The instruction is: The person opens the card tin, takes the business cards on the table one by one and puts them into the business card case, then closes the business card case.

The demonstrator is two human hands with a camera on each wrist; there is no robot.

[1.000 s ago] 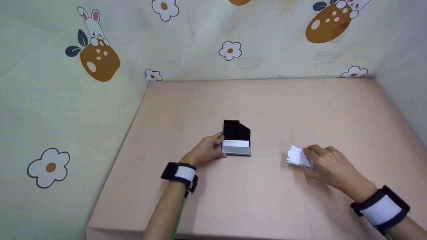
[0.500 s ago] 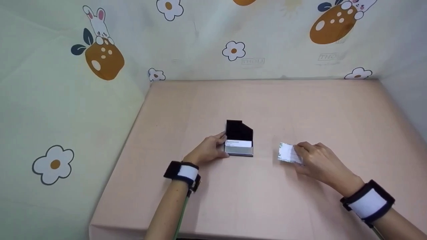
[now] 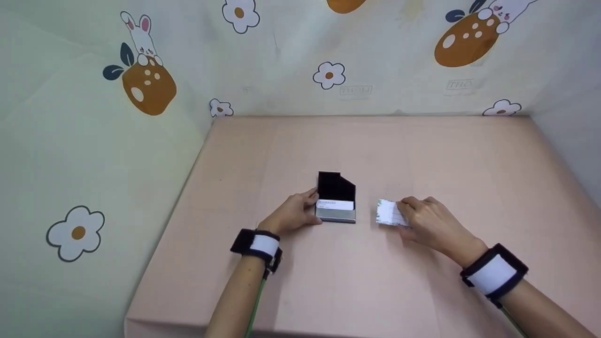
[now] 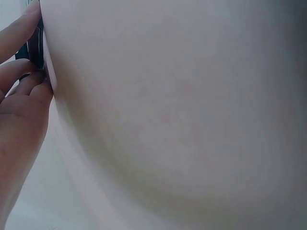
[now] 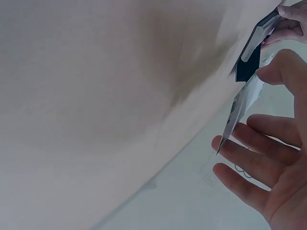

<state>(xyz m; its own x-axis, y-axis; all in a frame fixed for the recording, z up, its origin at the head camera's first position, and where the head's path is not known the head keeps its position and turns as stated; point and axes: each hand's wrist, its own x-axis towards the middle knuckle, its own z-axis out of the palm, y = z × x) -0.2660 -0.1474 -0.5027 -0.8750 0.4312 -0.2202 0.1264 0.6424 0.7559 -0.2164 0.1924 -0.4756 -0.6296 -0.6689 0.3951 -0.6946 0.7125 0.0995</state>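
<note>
On the table lies a business card holder (image 3: 335,215), its black lid (image 3: 336,187) flipped back. White cards (image 3: 335,204) show above its silver front. My left hand (image 3: 292,213) grips the holder's left side, thumb at the near corner; the left wrist view catches only the holder's dark edge (image 4: 34,45) between the fingers. To the right, my right hand (image 3: 434,225) pinches a white card (image 3: 388,212) with green print along its edges. The right wrist view shows this card (image 5: 242,105) between thumb and fingers, apart from the holder in the head view.
A pink cloth covers the table (image 3: 281,150). Pale curtains with flowers and rabbits (image 3: 149,84) hang behind it and on the left. Both wrists wear dark straps with white patches (image 3: 498,276), and a thin green cable (image 3: 255,305) runs along the left forearm.
My right hand has moved left with the card, bringing it nearer the card holder. The left hand keeps its grip on the holder, and the view has shifted slightly.
</note>
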